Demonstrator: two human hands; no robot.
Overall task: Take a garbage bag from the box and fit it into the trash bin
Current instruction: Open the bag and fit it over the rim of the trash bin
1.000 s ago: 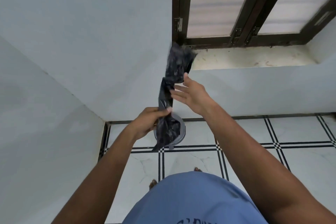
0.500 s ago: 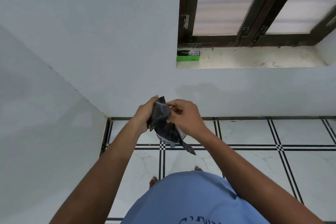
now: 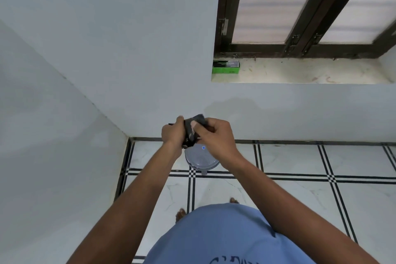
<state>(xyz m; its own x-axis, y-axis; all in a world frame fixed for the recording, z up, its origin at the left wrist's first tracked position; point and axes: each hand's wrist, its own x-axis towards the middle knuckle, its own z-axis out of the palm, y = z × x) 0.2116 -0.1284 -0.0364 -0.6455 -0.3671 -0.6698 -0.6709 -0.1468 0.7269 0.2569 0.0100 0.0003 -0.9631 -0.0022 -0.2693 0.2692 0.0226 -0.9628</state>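
Both hands hold the black garbage bag (image 3: 191,129) above the gray trash bin (image 3: 201,159). The left hand (image 3: 173,133) and right hand (image 3: 214,136) have squeezed it smaller than before; no tail hangs down now. The green box (image 3: 225,67) sits on the window sill (image 3: 300,73).

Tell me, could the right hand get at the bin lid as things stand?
Probably not yet: the right hand and left hand both grip the garbage bag. The trash bin sits directly below, nothing between.
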